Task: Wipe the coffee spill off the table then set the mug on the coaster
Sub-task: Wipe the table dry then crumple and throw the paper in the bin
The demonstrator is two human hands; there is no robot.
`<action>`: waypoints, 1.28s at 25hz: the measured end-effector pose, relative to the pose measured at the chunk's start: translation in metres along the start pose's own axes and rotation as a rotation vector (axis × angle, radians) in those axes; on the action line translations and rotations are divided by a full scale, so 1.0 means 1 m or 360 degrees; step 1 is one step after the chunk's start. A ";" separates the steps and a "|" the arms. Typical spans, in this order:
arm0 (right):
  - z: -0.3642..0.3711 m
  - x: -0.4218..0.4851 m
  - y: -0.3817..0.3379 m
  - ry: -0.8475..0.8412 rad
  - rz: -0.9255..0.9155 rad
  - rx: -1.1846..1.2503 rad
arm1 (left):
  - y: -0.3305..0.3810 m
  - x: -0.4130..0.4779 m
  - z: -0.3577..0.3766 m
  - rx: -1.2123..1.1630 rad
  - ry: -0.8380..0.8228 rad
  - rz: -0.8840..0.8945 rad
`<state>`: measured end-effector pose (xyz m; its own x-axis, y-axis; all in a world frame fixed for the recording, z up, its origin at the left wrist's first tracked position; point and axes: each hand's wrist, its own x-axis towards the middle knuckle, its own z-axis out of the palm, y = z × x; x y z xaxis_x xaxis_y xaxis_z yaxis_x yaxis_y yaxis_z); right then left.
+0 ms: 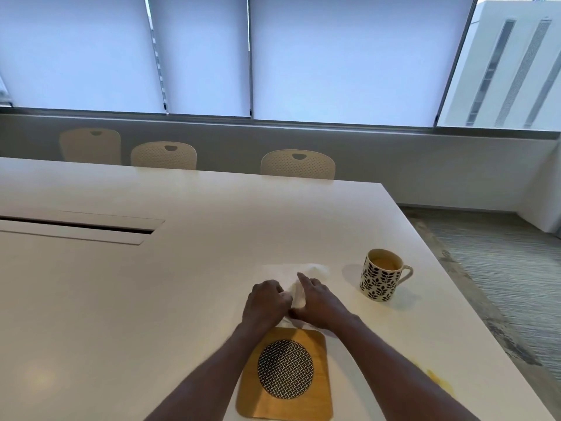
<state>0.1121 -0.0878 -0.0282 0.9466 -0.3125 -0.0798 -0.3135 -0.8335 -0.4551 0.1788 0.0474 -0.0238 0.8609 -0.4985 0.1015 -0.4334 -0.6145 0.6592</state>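
**Hands gather the napkin while the spill waits near the table edge**

The left hand [267, 302] is curled shut on a bunch of white paper napkin [299, 291], knuckles up. The right hand [318, 303] grips the same napkin from the other side with its forefinger stretched forward and the other fingers folded around the paper. The napkin is thin, soft and crumpled between the hands; part of it lies flat and pale on the table [182, 268] beyond them.

The likeliest trouble is reach. The coffee spill [440, 381], a thin yellowish smear, lies well apart from the napkin, close to the table's right edge, beside the right forearm. An arm swinging across could drag through it, or a wipe toward the edge could push liquid onto the carpet. Thin paper may also soak through and smear rather than lift.

The mug [381, 275] stands upright to the right of the hands, glazed ceramic with a dark leaf pattern, its handle turned right, coffee still inside; a knock would spill more. The coaster [285, 373], a rounded wooden square with a woven black-and-white disc, lies just below the hands. The table is smooth, white and slightly glossy.
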 end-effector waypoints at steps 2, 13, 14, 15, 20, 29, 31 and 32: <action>-0.009 -0.002 0.002 0.0009 -0.0037 -0.0002 | 0.007 -0.002 0.000 -0.0232 -0.0239 0.0073; -0.052 -0.048 0.044 0.0654 -0.0212 0.0135 | 0.033 -0.014 0.011 -0.0339 -0.0788 0.0577; -0.054 -0.054 0.050 0.0709 -0.0207 0.0127 | 0.039 -0.017 0.013 -0.0315 -0.0748 0.0653; -0.056 -0.060 0.056 0.0745 -0.0201 0.0104 | 0.046 -0.020 0.015 -0.0297 -0.0697 0.0720; -0.063 -0.093 0.079 0.0428 -0.0210 0.0156 | 0.076 -0.036 0.021 -0.0251 -0.0461 0.0899; -0.075 -0.139 0.112 0.0614 -0.0333 -0.0103 | 0.105 -0.056 0.032 0.0301 -0.0352 0.1250; -0.080 -0.149 0.123 0.0485 -0.0385 -0.0180 | 0.109 -0.062 0.037 0.0425 -0.0357 0.1287; -0.082 -0.153 0.129 0.0444 -0.0392 -0.0197 | 0.111 -0.065 0.039 0.0460 -0.0378 0.1288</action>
<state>-0.0791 -0.1846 -0.0018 0.9430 -0.1939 0.2705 -0.1023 -0.9423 -0.3189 0.0640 -0.0125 0.0137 0.1979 -0.9405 0.2763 -0.9627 -0.1333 0.2355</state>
